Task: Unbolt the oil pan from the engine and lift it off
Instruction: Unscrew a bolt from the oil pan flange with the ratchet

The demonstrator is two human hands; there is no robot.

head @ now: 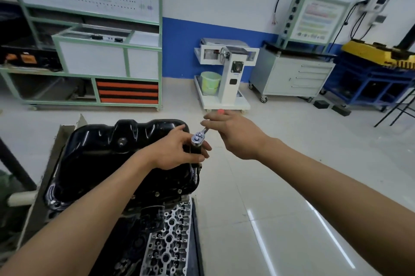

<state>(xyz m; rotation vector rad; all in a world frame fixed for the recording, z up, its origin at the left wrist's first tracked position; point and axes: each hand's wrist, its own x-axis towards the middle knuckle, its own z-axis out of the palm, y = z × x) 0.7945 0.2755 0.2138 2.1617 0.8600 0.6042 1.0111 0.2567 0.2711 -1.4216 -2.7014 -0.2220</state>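
While the black oil pan [94,154] sits on top of the upturned engine [166,235], a person works a ratchet [198,137] at the pan's right edge. The left hand [177,150] curls around the dark socket stem below the ratchet head. The right hand [233,134] grips the handle. Keeping the stem upright and square on the bolt should prevent slipping. Bolts [179,191] show along the near rim.
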